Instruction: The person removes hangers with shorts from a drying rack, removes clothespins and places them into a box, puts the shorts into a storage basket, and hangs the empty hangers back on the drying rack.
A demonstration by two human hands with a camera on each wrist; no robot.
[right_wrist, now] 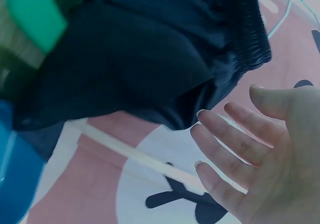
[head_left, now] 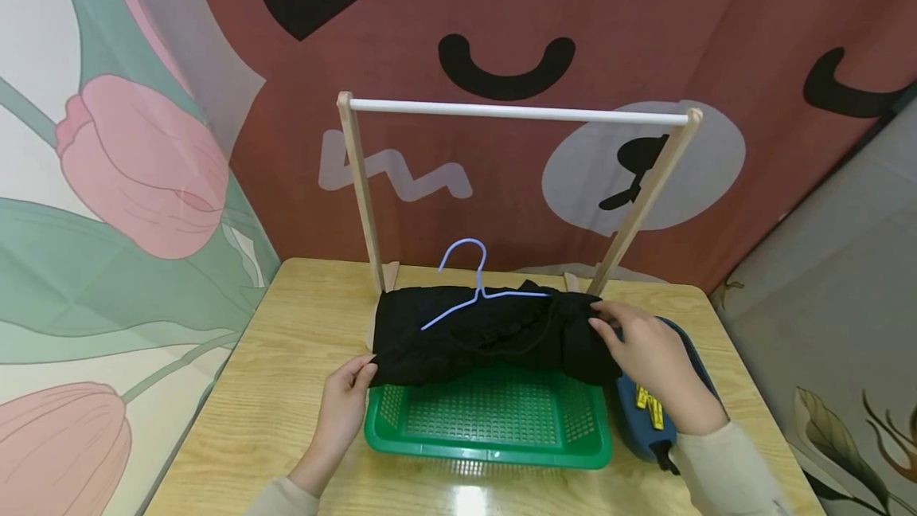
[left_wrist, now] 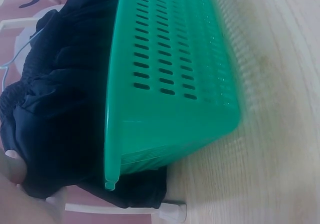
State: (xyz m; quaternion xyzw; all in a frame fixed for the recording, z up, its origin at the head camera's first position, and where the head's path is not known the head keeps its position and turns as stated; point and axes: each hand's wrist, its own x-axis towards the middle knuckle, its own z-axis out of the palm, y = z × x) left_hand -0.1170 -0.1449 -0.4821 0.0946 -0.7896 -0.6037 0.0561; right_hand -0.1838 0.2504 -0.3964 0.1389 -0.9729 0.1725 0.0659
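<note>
A black garment with a gathered elastic waistband (head_left: 437,361), perhaps shorts, lies over the back of a green plastic basket (head_left: 487,454). My left hand (head_left: 342,398) pinches its near left corner between thumb and fingers, also seen at the edge of the left wrist view. A lilac hanger (head_left: 478,273) lies across the waistband with its hook upward; part of its right arm is under the cloth. My right hand (head_left: 648,349) is at the garment's right end. In the right wrist view its fingers (right_wrist: 235,149) are extended beside the cloth and grip nothing.
A rack with wooden legs and a white rail (head_left: 516,111) stands behind the basket on the wooden table (head_left: 286,388). To the right, partly under my right forearm, lies a blue case (head_left: 641,424) with yellow pieces in it. Printed curtains hang behind.
</note>
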